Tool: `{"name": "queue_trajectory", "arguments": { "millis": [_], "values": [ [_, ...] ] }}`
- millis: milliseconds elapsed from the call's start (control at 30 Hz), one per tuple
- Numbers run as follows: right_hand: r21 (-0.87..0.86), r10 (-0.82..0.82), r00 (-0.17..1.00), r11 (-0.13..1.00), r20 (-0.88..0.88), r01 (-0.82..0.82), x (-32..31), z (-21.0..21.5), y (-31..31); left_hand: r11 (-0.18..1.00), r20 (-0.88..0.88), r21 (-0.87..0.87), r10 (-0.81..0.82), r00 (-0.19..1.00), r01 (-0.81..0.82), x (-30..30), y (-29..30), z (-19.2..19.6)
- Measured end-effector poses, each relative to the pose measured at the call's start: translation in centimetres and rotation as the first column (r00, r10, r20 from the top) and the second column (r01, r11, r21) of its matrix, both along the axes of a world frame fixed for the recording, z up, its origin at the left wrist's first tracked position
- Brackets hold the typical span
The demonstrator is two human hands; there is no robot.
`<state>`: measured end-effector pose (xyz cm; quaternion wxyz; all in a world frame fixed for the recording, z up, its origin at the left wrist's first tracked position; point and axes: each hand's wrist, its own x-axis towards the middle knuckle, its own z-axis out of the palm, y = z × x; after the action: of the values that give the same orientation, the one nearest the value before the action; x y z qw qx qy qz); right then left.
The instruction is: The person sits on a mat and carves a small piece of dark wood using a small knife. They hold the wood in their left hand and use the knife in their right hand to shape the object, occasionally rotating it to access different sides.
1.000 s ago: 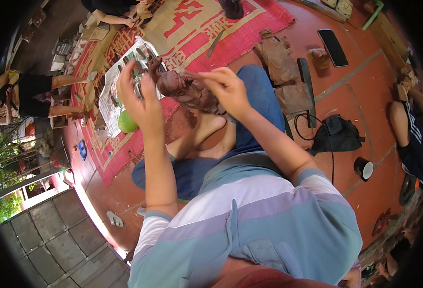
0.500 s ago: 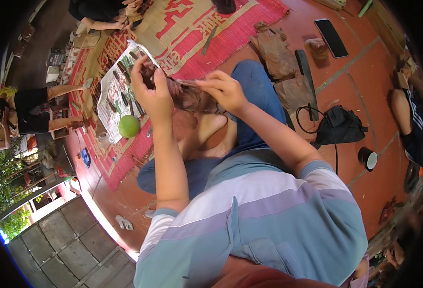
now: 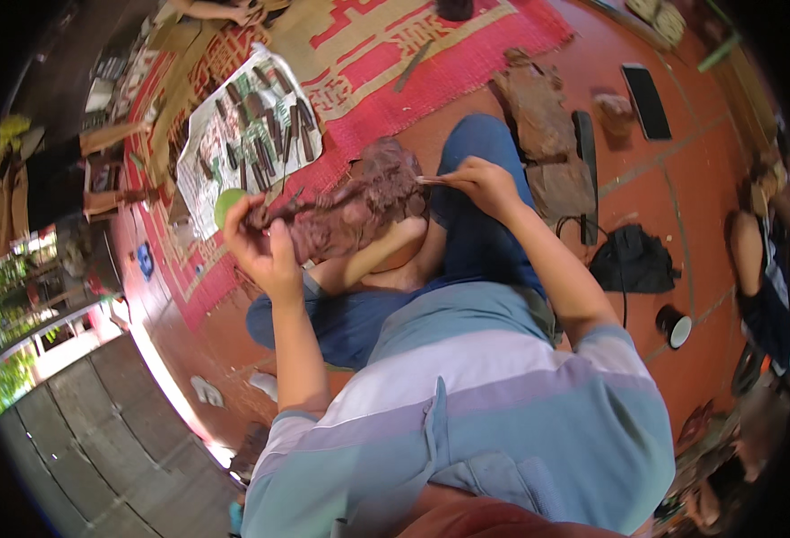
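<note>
A reddish-brown wood carving (image 3: 359, 202) with a knobbly, figured surface lies slantwise above my crossed legs. My left hand (image 3: 265, 251) is wrapped round its left end, thumb on the near side and fingers at the far side. At the carving's right end, my right hand (image 3: 480, 184) pinches a thin, light-edged strip (image 3: 433, 180) that points left toward the wood. What kind of strip it is I cannot make out, nor whether its tip touches the carving. A green round fruit (image 3: 229, 204) shows partly behind my left hand.
Dark carving tools lie in rows on a white printed sheet (image 3: 193, 188) upon a red and tan mat (image 3: 359, 108). To the right are rough brown wood pieces (image 3: 538, 117), a phone (image 3: 648, 100), a black bag (image 3: 633, 260) and a cup (image 3: 673, 326). Other people sit around.
The carving has turned from tilted up to lying broad side toward me, with its left end lower. My left hand has moved down and left; my right hand has shifted right with the strip.
</note>
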<state>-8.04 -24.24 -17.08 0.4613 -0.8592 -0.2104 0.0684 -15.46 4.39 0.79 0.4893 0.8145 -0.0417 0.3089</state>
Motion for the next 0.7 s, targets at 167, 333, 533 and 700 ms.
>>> {"name": "queue_trajectory", "arguments": {
  "millis": [167,333,533,700],
  "values": [
    [0.444,-0.164,0.89,0.819,-0.426,0.363,-0.2,3.1,-0.4,0.982,-0.047,-0.113,0.147,0.988,-0.152,-5.0,0.5,-0.5],
    [0.45,-0.068,0.856,0.828,-0.512,0.335,-0.4,1.5,2.4,0.93,-0.154,-0.271,0.214,0.965,-0.249,-8.1,0.3,-1.4],
    [0.434,0.381,0.923,0.823,0.059,-0.367,-0.6,8.9,10.5,0.921,-0.073,-0.316,0.217,0.973,-0.229,-6.7,0.4,-2.2],
    [-0.019,0.437,0.896,0.898,-0.075,-0.44,4.8,5.2,6.0,0.9,-0.078,-0.369,0.218,0.973,-0.231,-5.9,0.3,-1.5]
  ]
}}
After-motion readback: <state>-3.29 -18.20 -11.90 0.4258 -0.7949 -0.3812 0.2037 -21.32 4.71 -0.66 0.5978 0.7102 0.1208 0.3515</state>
